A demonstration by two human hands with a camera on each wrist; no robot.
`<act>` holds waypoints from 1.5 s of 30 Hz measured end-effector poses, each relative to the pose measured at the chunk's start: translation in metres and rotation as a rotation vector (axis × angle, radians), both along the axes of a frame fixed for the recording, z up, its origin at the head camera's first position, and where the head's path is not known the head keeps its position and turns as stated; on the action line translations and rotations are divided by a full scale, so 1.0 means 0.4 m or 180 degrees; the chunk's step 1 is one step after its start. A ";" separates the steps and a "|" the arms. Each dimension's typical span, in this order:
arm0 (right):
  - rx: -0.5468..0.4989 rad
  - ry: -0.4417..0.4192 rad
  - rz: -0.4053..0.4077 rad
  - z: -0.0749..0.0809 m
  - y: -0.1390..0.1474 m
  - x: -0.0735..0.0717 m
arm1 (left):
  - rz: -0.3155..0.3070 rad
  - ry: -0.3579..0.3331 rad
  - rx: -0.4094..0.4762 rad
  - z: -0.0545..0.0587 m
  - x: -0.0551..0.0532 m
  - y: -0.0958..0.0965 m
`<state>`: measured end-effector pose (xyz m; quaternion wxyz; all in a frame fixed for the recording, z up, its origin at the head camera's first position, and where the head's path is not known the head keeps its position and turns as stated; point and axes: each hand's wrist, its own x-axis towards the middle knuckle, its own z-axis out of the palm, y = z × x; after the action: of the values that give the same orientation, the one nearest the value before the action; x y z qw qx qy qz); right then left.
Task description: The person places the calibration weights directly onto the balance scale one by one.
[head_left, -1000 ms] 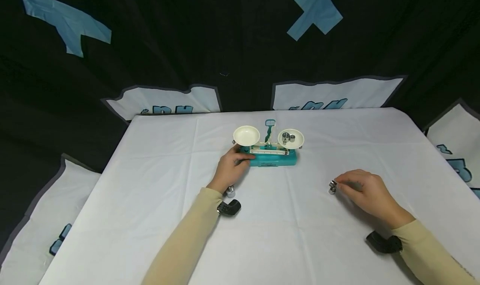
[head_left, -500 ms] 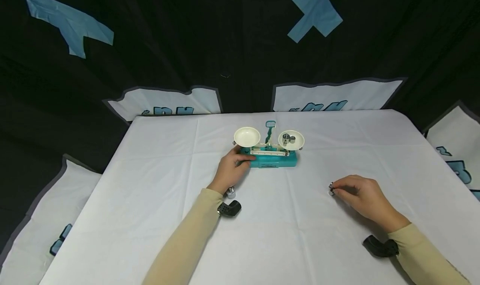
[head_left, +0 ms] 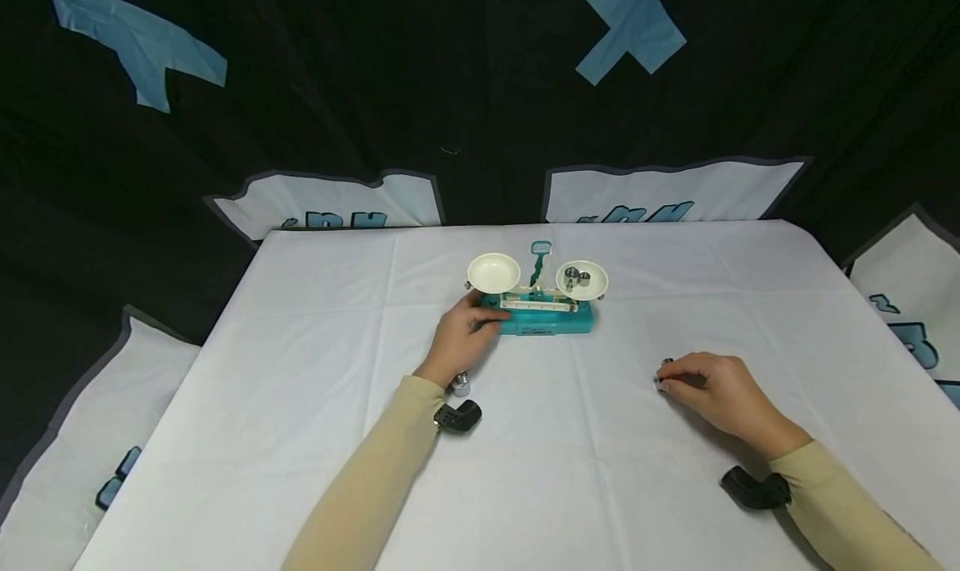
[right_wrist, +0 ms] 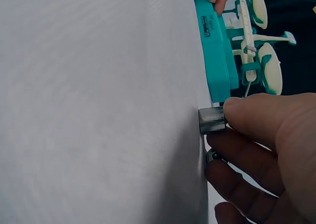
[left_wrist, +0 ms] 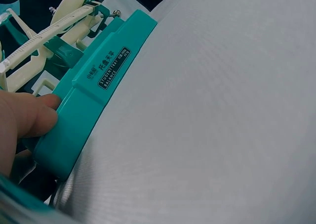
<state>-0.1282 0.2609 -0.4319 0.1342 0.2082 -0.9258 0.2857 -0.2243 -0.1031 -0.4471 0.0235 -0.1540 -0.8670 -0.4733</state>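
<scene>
On right side of white cloth (head_left: 585, 488), metal weight (right_wrist: 211, 119) is pinched by right hand (head_left: 720, 392); second weight (right_wrist: 213, 156), close by, could be knocked if hand is turned. Farther back, green scale (head_left: 551, 323) is gripped at left end by left hand (head_left: 459, 338); could be tipped if tugged. White cloth is creased; black curtain (head_left: 375, 79) is hung behind.

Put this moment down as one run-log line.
left hand: grips teal-and-cream plastic tray balance | right hand: pinches cylindrical silver metal weight | right-side round cream pan: holds small silver metal weights
</scene>
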 end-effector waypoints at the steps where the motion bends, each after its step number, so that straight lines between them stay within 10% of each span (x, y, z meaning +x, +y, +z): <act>1: -0.0024 -0.0056 -0.0010 0.000 0.001 0.000 | 0.0001 -0.0002 0.0002 0.002 0.001 0.000; 18: -0.0067 -0.0830 -0.0234 0.014 0.008 0.000 | 0.0009 -0.0008 0.0012 -0.001 0.002 -0.001; 31: 0.0028 -0.0611 0.0096 0.033 0.006 -0.011 | 0.0002 -0.0010 0.0034 0.002 0.001 0.000; 45: 0.0189 0.0015 0.0001 0.171 -0.024 -0.110 | 0.0003 -0.0039 0.0058 0.000 0.000 -0.001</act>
<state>-0.1721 0.2511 -0.3636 0.1302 0.2129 -0.9335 0.2576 -0.2245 -0.1035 -0.4472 0.0198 -0.1504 -0.8628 -0.4822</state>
